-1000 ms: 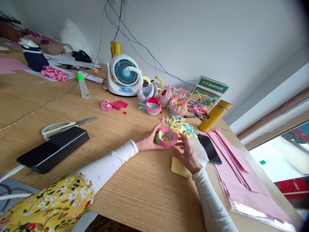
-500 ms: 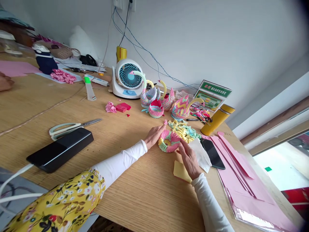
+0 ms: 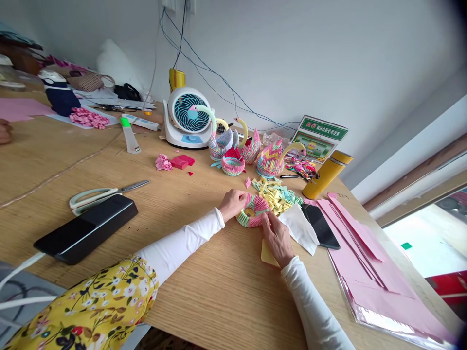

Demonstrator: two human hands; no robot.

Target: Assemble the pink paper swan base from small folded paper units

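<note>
A small round bowl of folded pink, green and yellow paper pieces (image 3: 252, 210) rests on the wooden table (image 3: 204, 272). My left hand (image 3: 232, 203) curls around its left side, fingers closed on the rim. My right hand (image 3: 276, 236) grips its near right edge and lies over a yellow paper sheet (image 3: 267, 254). A heap of loose yellow and green folded pieces (image 3: 278, 192) lies just behind the bowl. A white tissue (image 3: 299, 227) sits to the right of my right hand.
Several finished paper swans (image 3: 251, 148) stand by a small desk fan (image 3: 185, 117). A yellow flask (image 3: 325, 173), a dark phone (image 3: 321, 224) and pink paper sheets (image 3: 361, 262) lie to the right. Scissors (image 3: 104, 193) and a black power bank (image 3: 85, 230) lie to the left.
My left hand went from fingers spread beside the bowl to curled on its rim. My right hand slid closer along the near edge. The view shifted a little.
</note>
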